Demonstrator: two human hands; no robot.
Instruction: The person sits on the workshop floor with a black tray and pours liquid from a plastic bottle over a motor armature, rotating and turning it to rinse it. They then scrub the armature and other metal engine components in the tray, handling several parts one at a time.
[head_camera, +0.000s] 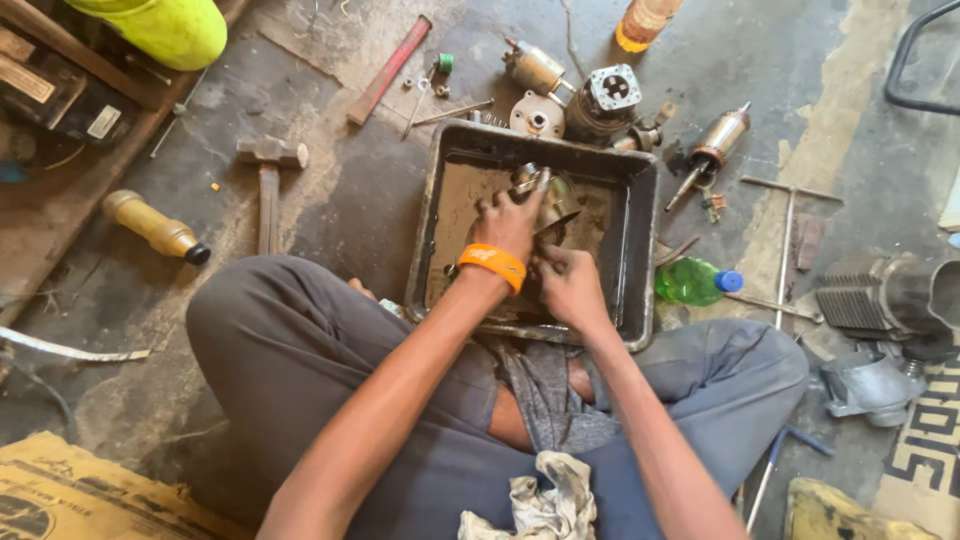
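A dirty black metal tray (640, 235) sits on the floor in front of my crossed legs. Over it, my left hand (508, 222), with an orange wristband, grips a round metal engine part (552, 200). My right hand (568, 285) is closed just below and beside that part, near the tray's front edge; what it holds is hidden by the fingers. Muddy liquid covers the tray's bottom.
Metal motor parts (600, 100) lie behind the tray, an armature (712, 140) to its right, a green bottle (695, 282) beside it. A hammer (268, 180) and yellow-handled tool (155, 228) lie left. A finned cylinder (880, 295) is far right; a rag (540, 505) on my lap.
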